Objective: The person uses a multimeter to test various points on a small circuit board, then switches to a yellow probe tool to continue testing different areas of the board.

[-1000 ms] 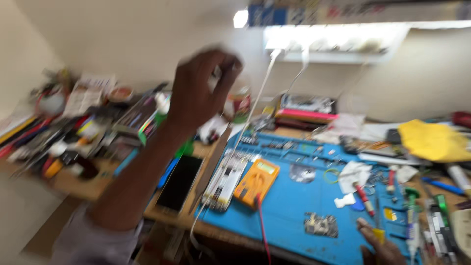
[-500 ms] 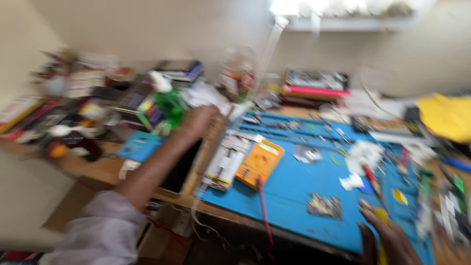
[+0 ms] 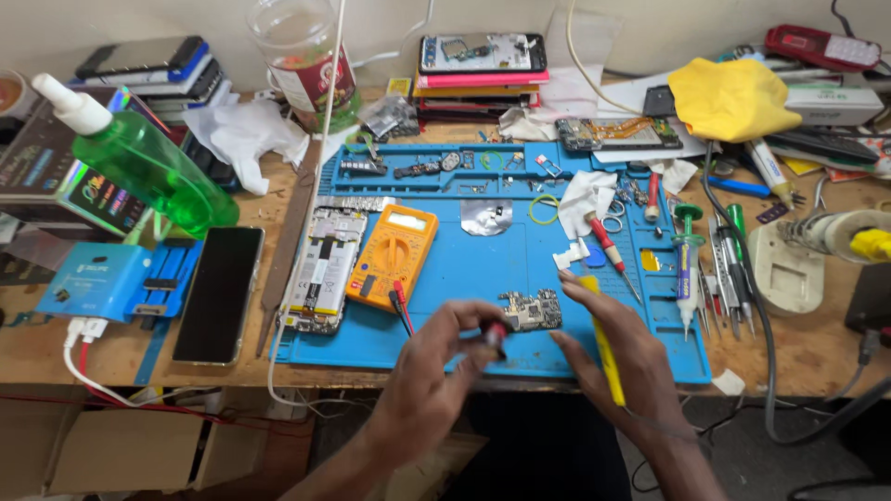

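Down from the shelf side to the mat's front edge: left hand pinching a red probe, right hand gripping a yellow probe, beside the circuit board. Risk: slipped tips bridging contacts.

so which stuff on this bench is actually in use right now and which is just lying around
In use:
- left hand gripping red probe
- right hand holding yellow tool
- small circuit board
- orange multimeter

Lying about:
- green spray bottle
- black phone
- yellow cloth
- stacked phones
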